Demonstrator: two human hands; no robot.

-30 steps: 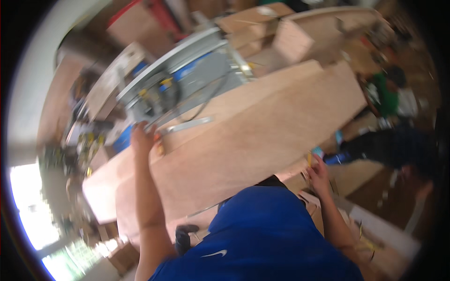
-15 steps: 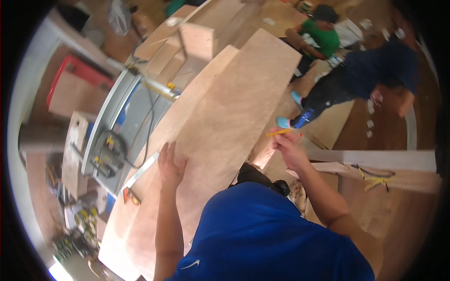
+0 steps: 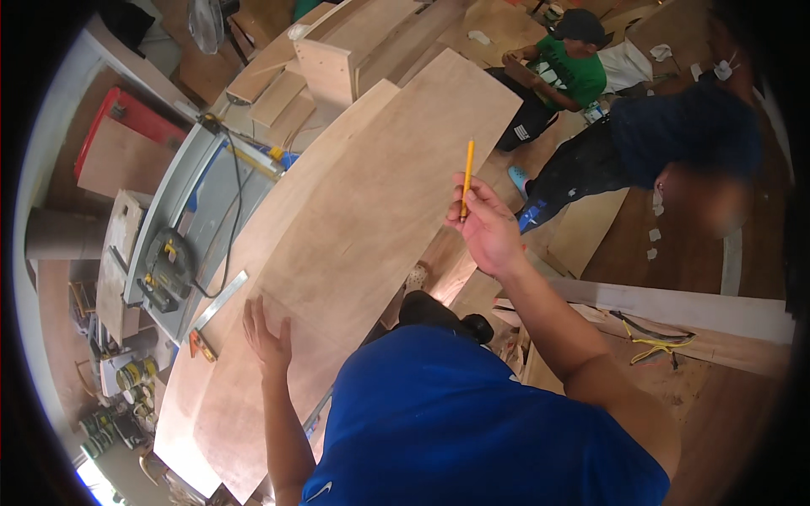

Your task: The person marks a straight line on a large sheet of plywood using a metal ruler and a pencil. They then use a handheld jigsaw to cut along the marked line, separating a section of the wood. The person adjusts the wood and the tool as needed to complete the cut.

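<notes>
Two large overlapping plywood panels point(image 3: 363, 194) lie diagonally in front of me. My left hand point(image 3: 268, 329) rests on the upper panel with fingers spread, near a metal rule point(image 3: 221, 299) and a small orange-handled tool point(image 3: 200, 346). My right hand point(image 3: 485, 228) is raised over the panel's right edge, fingers closed on a yellow pencil point(image 3: 469, 173) that points upward. A grey and black power tool point(image 3: 167, 261) with a dark cord sits on a grey tool table point(image 3: 205, 236) left of the panels.
Two co-workers are at the upper right, one in green point(image 3: 574, 76), one bending in dark clothes point(image 3: 675, 135). A plywood box piece point(image 3: 325, 72) stands behind the panels. Cans point(image 3: 135, 375) crowd the left side. A timber frame with tangled yellow cord point(image 3: 654, 341) lies at right.
My view has swung and steadied. My left hand has moved from near the orange tool onto the panel. My right hand has risen with the pencil, now held upright over the panel's edge.
</notes>
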